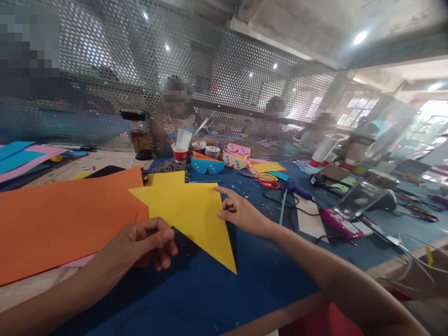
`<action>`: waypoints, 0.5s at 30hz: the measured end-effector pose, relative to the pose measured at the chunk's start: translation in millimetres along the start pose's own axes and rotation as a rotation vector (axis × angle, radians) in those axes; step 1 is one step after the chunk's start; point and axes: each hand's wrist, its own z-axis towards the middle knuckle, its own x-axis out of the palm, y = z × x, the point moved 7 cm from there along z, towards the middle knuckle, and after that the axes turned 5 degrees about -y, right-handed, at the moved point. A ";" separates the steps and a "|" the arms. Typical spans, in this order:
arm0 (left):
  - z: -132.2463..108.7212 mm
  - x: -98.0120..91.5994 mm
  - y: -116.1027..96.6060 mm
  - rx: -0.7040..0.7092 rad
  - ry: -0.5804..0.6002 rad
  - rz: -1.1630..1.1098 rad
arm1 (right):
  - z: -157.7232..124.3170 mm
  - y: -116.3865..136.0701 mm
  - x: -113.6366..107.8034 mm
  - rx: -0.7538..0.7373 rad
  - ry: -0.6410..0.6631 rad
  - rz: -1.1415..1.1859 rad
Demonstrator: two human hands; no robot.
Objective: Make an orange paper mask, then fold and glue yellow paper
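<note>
A bright yellow sheet of paper, with a pointed lower corner, lies slightly raised over the blue tabletop and casts a shadow along its edges. My right hand is at its upper right edge: the index finger stretches to the corner, while the thumb and curled middle finger meet the side. My left hand hovers by the lower left edge of the yellow sheet, fingers loosely bent, with nothing visible in them. Under and beside that hand spreads a large orange sheet.
Paper glasses, red cups and a dark-lidded jar stand along a perforated metal screen. Scissors, a blue glue gun, cables and a magenta device lie to the right. People are behind the screen.
</note>
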 end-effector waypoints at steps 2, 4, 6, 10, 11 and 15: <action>-9.7 2.7 -10.8 0.122 0.005 0.148 | 1.9 -4.8 -6.2 0.028 0.054 -0.073; -20.4 3.0 -26.6 0.367 -0.057 0.388 | 3.2 -9.6 -11.1 0.057 0.099 -0.138; -29.5 7.0 -38.7 0.621 -0.103 0.599 | 3.5 -12.0 -13.3 0.065 0.133 -0.183; -27.4 14.3 -44.9 0.887 -0.171 0.867 | 1.3 -8.7 -11.3 0.030 0.208 -0.218; -23.6 15.5 -44.4 0.905 -0.174 0.913 | 0.4 -7.2 -10.5 0.020 0.228 -0.224; -10.5 21.5 -38.9 0.910 -0.079 0.994 | -2.1 -2.7 -9.8 0.009 0.280 -0.265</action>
